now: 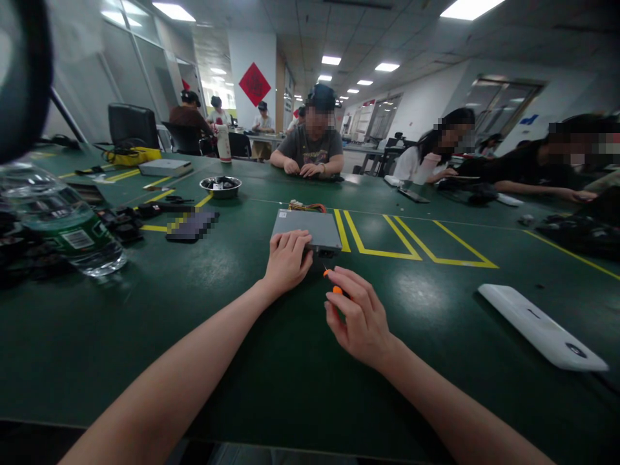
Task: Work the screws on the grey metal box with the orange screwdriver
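A grey metal power supply [310,227] lies flat on the green table, a bundle of coloured wires [307,206] at its far side. My left hand [289,261] grips its near left edge, fingers over the top and the thumb down the front. Just to the right and nearer to me, my right hand [357,313] is closed around a screwdriver with an orange handle [338,291]. Its thin tip points up toward the box's socket side and appears apart from it. Part of the handle is hidden by my fingers.
A metal bowl [221,187] with small parts and a dark phone [192,227] are to the left. A water bottle [72,226] stands at far left. On the right lies a white oblong device [537,323]. Across the table sits a person [312,145]; others sit at right.
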Motion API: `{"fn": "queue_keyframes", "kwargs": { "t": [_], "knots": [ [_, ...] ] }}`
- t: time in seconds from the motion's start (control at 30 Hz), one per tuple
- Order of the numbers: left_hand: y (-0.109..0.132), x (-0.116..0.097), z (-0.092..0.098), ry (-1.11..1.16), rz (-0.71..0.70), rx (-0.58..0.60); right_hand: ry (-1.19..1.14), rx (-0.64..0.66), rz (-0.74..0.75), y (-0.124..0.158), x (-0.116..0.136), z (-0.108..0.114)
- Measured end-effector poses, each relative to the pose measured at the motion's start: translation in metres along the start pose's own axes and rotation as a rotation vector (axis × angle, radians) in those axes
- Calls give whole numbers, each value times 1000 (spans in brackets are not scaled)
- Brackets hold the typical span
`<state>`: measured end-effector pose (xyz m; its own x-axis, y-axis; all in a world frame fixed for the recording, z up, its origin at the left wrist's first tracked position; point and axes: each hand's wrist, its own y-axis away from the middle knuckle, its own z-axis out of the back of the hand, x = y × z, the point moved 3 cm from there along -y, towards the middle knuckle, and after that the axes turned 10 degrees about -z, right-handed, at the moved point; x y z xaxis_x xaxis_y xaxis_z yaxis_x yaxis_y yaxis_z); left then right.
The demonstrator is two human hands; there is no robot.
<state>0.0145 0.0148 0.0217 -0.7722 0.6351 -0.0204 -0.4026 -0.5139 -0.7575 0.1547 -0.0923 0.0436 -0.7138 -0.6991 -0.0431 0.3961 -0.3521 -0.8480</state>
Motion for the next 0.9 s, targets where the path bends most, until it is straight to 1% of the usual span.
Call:
{"fn": "queue_keyframes", "kwargs": {
  "t": [0.1,0.2,0.3,0.4,0.47,0.63,0.8,0.9],
  "knots": [
    [0,-1,0,4,2,4,56,-7,1,0,0,2],
    [0,-1,1,6,4,14,39,24,20,4,1,0],
    [0,-1,1,7,4,14,-27,46,-39,5,-1,-2],
    [0,-1,1,6,3,12,-59,34,-96,2,-4,-1],
    [0,-1,1,3,3,15,-32,24,-91,1,-4,0],
    [0,-1,1,-3,3,15,-17,57,-47,4,-3,-3],
    [-1,-1,1,-2,0,8,-90,30,-148,7,-9,-4],
    [0,-1,1,2,1,11,-47,4,-135,5,-10,-2]
  ]
}}
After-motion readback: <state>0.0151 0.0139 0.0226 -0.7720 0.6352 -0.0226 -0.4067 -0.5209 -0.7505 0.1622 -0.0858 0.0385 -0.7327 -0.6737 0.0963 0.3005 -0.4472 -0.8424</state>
